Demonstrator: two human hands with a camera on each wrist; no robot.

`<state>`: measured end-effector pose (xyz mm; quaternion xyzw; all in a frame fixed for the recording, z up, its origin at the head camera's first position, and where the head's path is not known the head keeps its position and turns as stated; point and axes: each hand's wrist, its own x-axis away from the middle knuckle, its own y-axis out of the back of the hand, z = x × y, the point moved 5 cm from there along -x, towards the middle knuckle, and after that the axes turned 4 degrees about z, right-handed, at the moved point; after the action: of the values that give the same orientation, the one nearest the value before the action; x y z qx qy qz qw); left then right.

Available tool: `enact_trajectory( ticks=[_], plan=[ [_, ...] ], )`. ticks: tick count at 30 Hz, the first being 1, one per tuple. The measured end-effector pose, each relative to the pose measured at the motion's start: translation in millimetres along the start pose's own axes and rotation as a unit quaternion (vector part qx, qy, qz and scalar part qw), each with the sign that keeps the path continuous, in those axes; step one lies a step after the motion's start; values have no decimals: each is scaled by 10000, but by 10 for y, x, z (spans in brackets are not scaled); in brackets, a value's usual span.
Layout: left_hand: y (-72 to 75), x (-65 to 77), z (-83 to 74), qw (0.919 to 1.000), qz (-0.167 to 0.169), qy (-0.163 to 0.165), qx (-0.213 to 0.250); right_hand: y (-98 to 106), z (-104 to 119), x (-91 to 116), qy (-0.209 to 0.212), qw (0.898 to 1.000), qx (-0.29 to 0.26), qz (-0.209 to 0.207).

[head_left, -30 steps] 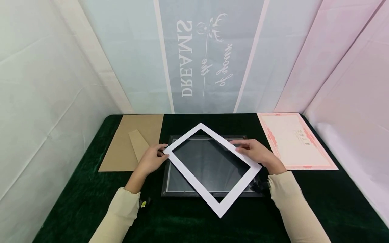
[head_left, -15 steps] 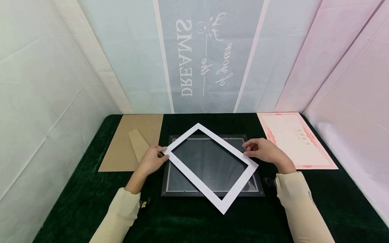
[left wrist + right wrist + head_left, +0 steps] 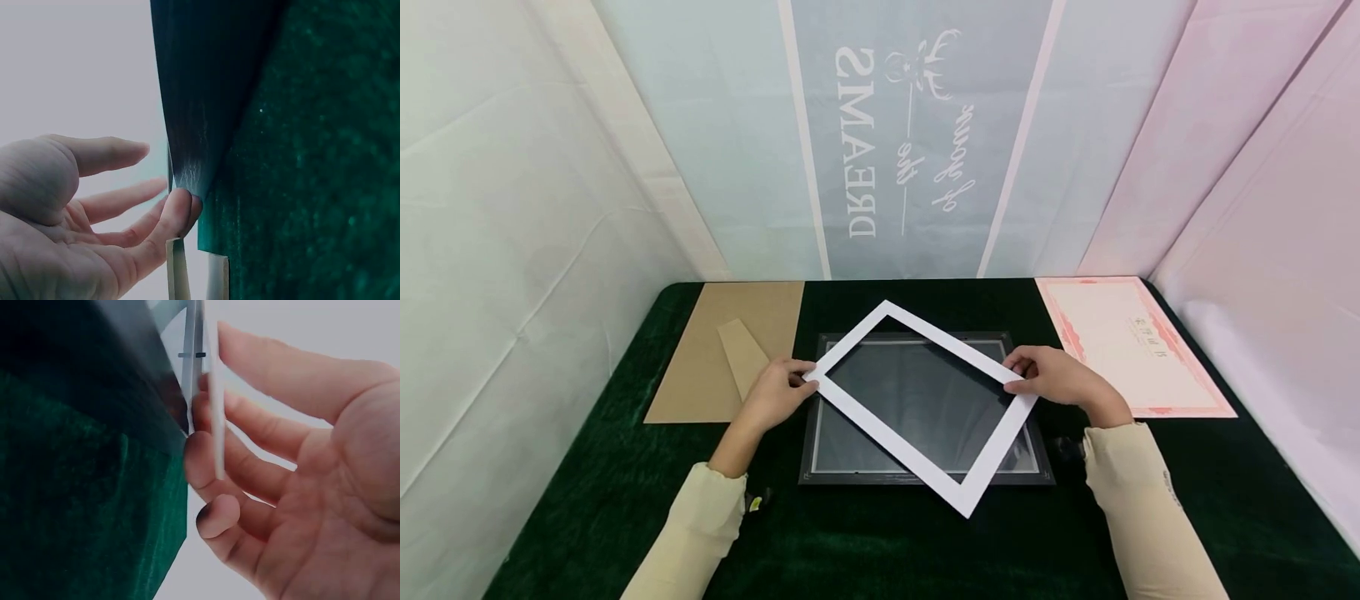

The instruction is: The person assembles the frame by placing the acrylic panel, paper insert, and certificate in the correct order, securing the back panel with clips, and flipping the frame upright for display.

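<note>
A white rectangular picture mat [image 3: 895, 442] lies turned like a diamond over a dark picture frame [image 3: 865, 478] with a glass pane in the head view. My left hand [image 3: 775, 396] pinches the mat's left corner between thumb and fingers. Near the right corner, my right hand [image 3: 1052, 375] grips the mat; the right wrist view shows the mat's thin edge [image 3: 217, 425] between thumb and curled fingers. The left wrist view has the frame's dark side [image 3: 187, 81] close to my left fingertips, and the mat corner is hard to make out there.
To the left lies a brown backing board [image 3: 685, 367] with a tapered stand leg [image 3: 741, 350] on it. A pink-bordered certificate [image 3: 1112, 350] lies at the right. Dark green cloth [image 3: 880, 550] covers the table, and a printed curtain [image 3: 925, 167] hangs behind.
The mat has turned counterclockwise, its near corner shifting right and up. My right hand has slid outward along its upper right side to the right corner. My left hand has stayed put.
</note>
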<state>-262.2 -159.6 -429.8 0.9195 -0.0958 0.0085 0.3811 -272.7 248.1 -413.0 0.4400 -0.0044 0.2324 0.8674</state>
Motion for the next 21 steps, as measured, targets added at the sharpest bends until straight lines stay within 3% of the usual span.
enact_trajectory(
  ticks=[4, 14, 21],
  plan=[
    [-11, -10, 17, 9999, 101, -46, 108, 22, -52, -17, 83, 9994, -299, -165],
    [-44, -24, 24, 9987, 467, 122, 149, 112, -232, -35, -183, 9939, -920, -573],
    [-58, -11, 43, 9986, 482, 180, 133, 81, -297, -37, -255, 9857, -1530, -658]
  ],
)
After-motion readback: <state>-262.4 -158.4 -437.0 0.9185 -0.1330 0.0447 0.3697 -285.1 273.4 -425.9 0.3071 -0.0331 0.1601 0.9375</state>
